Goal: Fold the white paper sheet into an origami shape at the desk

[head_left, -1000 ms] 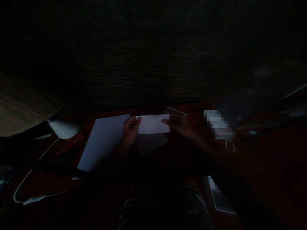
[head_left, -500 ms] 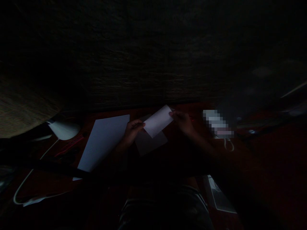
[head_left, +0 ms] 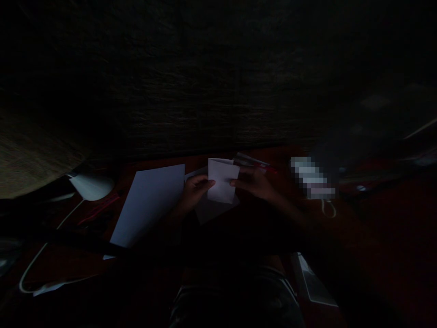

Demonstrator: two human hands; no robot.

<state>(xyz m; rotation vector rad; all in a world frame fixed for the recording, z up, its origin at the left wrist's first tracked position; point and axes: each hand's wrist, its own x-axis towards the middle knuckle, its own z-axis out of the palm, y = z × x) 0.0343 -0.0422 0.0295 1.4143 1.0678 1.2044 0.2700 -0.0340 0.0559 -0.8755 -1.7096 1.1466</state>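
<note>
Head view: folded white paper (head_left: 222, 180) is being pinched from both sides

You are holding the paper out in front of you with your hands apart, one on each side of it. Your left hand (head_left: 195, 193) is gripping its left edge with the thumb across the face, while your right hand (head_left: 252, 182) is pressing its fingers against the right edge. The paper's long axis is running roughly up and down in this view, tilted slightly, and neither hand is clearly nearer. It is sitting over a dim grey sheet (head_left: 214, 212), though you cannot tell whether they are touching. A larger white sheet (head_left: 146, 205) is lying to the left on the dark red surface (head_left: 68, 262). Just past your right hand, a red-tipped pen (head_left: 269, 169) is resting beside a clear plastic sleeve (head_left: 247, 158). A pixelated patch (head_left: 311, 177) is hiding whatever lies further right. No brand, label or writing is readable.
</note>
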